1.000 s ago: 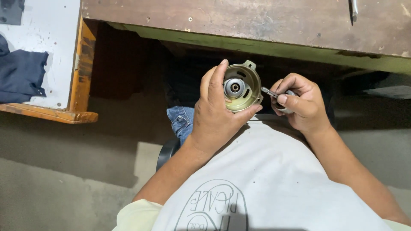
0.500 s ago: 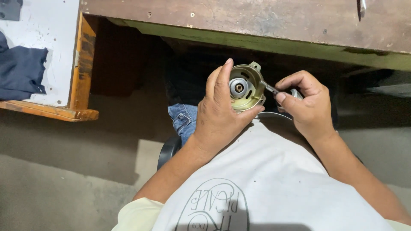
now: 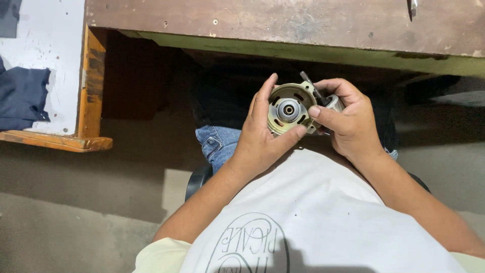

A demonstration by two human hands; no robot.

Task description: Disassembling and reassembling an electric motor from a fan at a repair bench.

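my left hand (image 3: 257, 146) and right hand (image 3: 348, 121) clamp the round metal motor (image 3: 288, 108) over my lap, near the workbench (image 3: 283, 23) | risk: thin tool (image 3: 309, 83) slips, motor drops

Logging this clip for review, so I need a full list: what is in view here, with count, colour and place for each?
motor housing: one, round, brass-coloured metal with a grey hub, held in both hands at centre.
thin tool: one, dark, slim, at the housing's upper right edge, in the right hand.
workbench: one, worn brown top with a green edge, across the top.
wooden board: one, white face with an orange frame, upper left.
dark cloth: one, navy, lying on the board at far left.
floor: grey concrete, below.
left hand: wrapped around the housing's left side.
right hand: on the housing's right side.
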